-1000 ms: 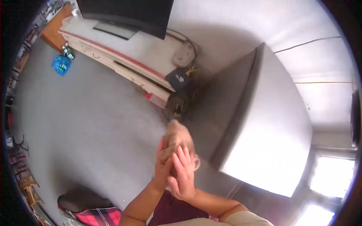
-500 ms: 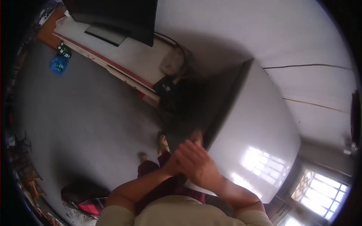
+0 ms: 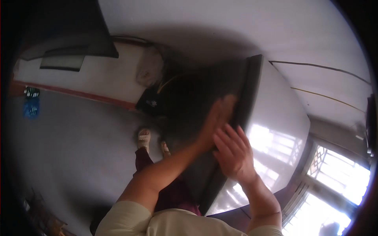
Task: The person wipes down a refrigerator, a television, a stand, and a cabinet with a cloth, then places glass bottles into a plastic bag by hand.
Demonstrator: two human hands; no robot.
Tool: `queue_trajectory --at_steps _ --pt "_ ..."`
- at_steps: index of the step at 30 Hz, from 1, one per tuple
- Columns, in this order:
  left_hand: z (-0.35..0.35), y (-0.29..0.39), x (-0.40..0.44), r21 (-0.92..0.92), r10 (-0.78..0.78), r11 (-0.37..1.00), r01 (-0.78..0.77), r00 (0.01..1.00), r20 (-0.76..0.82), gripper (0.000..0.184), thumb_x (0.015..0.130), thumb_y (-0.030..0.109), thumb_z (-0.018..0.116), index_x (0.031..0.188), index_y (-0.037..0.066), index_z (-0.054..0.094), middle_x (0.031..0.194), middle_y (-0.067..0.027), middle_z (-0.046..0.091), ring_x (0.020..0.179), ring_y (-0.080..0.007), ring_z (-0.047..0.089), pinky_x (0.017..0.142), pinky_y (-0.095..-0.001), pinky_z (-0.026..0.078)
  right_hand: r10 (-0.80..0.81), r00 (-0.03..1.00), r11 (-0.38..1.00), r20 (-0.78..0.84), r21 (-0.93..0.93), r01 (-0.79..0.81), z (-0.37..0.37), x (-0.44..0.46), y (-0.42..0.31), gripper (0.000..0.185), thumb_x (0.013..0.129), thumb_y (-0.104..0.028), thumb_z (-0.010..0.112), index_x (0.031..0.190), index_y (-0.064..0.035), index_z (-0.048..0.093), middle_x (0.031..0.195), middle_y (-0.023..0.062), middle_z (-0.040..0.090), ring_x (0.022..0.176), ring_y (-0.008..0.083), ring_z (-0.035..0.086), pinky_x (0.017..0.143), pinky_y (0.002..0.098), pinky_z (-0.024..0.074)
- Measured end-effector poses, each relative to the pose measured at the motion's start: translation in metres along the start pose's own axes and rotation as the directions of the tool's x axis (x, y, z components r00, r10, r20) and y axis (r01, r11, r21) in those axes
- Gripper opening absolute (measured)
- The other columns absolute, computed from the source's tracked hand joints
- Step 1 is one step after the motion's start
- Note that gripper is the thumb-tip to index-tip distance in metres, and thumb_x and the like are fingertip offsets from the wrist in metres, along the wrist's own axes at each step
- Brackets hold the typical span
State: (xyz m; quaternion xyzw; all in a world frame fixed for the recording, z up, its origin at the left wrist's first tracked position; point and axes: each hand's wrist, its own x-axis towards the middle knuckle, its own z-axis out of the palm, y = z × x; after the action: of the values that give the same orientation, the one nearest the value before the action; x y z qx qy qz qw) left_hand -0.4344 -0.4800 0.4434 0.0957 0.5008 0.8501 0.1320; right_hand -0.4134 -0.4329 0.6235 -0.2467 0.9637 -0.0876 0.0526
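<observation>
A large appliance that looks like a refrigerator (image 3: 271, 114) stands in front of me, with a glossy pale front and a dark side. My left hand (image 3: 217, 122) reaches up along its dark edge, fingers stretched out and a little blurred. Whether it touches the edge I cannot tell. Just below and to the right, my right hand (image 3: 235, 153) is raised before the glossy front, its fingers straight and slightly apart. I see nothing held in either hand. The two hands are close together, overlapping slightly in view.
To the left a long low cabinet (image 3: 98, 74) bears a dark television (image 3: 75, 27). A black box (image 3: 149, 103) lies by the cabinet's end. Green bottles (image 3: 31, 93) and a blue bag (image 3: 31, 108) are at far left. Bright windows (image 3: 338, 173) are at right.
My hands, one laid over the other before, have drawn partly apart and risen along the appliance. The left has reached further up. My view has turned, so the television sits further left.
</observation>
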Motion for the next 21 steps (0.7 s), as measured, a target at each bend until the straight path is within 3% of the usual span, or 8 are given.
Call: queue_trajectory --at_steps 3,6,9,11,13,17,18,21 --pt "-0.005 0.038 -0.061 0.030 -0.129 0.991 0.128 0.992 0.016 0.051 0.092 0.019 0.044 0.136 0.000 0.029 0.141 -0.0173 0.032 0.133 -0.0297 0.027 0.109 -0.0378 0.019 -0.021 1.000 0.999 0.003 -0.049 0.021 0.002 0.025 0.014 0.036 0.071 -0.017 0.067 0.105 -0.0029 0.061 0.109 0.0117 0.061 0.111 0.0284 0.053 0.100 0.0439 0.0347" --pt "-0.005 0.041 -0.071 0.244 0.079 0.966 -0.090 0.995 0.056 0.050 0.091 0.017 0.045 0.136 0.000 0.030 0.140 -0.0184 0.031 0.134 -0.0319 0.024 0.110 -0.0403 0.017 -0.046 0.999 0.999 -0.005 -0.003 0.046 0.002 0.037 0.029 0.033 0.070 -0.014 0.067 0.101 -0.0026 0.062 0.105 0.0112 0.062 0.108 0.0275 0.055 0.098 0.0424 0.0373" --pt "0.002 0.021 -0.008 0.200 0.041 0.979 -0.030 0.998 -0.050 0.048 0.091 0.015 0.043 0.134 -0.003 0.032 0.140 -0.0204 0.031 0.134 -0.0346 0.023 0.110 -0.0418 0.017 -0.026 0.998 0.994 -0.058 0.107 0.032 -0.001 0.045 0.037 0.031 0.066 -0.010 0.067 0.096 -0.0025 0.063 0.099 0.0106 0.064 0.102 0.0267 0.059 0.092 0.0400 0.0419" --pt "0.001 -0.015 0.060 0.371 0.239 0.917 -0.149 0.948 -0.209 0.048 0.092 0.015 0.039 0.134 -0.007 0.030 0.143 -0.0229 0.026 0.134 -0.0339 0.024 0.110 -0.0378 0.017 0.002 0.997 0.989 -0.075 0.146 0.009 -0.002 0.042 0.036 0.030 0.063 -0.008 0.067 0.092 -0.0025 0.064 0.096 0.0102 0.065 0.096 0.0260 0.061 0.088 0.0382 0.0449" --pt "-0.009 -0.018 0.126 0.382 0.111 0.924 0.001 0.956 -0.272 0.048 0.092 0.015 0.038 0.134 -0.007 0.031 0.142 -0.0230 0.027 0.133 -0.0348 0.024 0.110 -0.0374 0.018 -0.003 0.998 0.986 -0.062 0.167 0.013 -0.002 0.044 0.037 0.030 0.061 -0.007 0.068 0.091 -0.0028 0.064 0.093 0.0095 0.065 0.092 0.0249 0.062 0.084 0.0369 0.0464" --pt "-0.026 -0.026 0.119 0.460 0.089 0.887 -0.032 0.991 -0.102 0.048 0.094 0.016 0.033 0.136 -0.008 0.027 0.143 -0.0230 0.026 0.134 -0.0339 0.023 0.110 -0.0376 0.016 -0.014 0.998 0.978 -0.055 0.209 0.026 0.000 0.045 0.040 0.029 0.060 -0.009 0.069 0.088 -0.0036 0.065 0.090 0.0079 0.066 0.088 0.0230 0.063 0.078 0.0343 0.0469" --pt "-0.031 -0.016 0.096 0.463 0.104 0.882 -0.090 0.995 -0.004 0.049 0.094 0.016 0.030 0.137 -0.007 0.024 0.143 -0.0228 0.026 0.134 -0.0328 0.023 0.110 -0.0388 0.016 -0.012 0.999 0.976 -0.046 0.218 0.022 0.000 0.046 0.041 0.028 0.060 -0.010 0.069 0.088 -0.0037 0.065 0.090 0.0077 0.066 0.088 0.0227 0.063 0.078 0.0338 0.0467" --pt "-0.034 -0.059 0.014 0.084 -0.135 0.985 0.149 0.979 -0.150 0.047 0.094 0.012 0.026 0.138 -0.006 0.024 0.144 -0.0211 0.025 0.134 -0.0313 0.022 0.111 -0.0396 0.015 -0.006 1.000 0.972 -0.019 0.234 0.010 -0.004 0.047 0.041 0.028 0.060 -0.012 0.070 0.087 -0.0042 0.065 0.090 0.0073 0.066 0.087 0.0219 0.063 0.076 0.0323 0.0461"
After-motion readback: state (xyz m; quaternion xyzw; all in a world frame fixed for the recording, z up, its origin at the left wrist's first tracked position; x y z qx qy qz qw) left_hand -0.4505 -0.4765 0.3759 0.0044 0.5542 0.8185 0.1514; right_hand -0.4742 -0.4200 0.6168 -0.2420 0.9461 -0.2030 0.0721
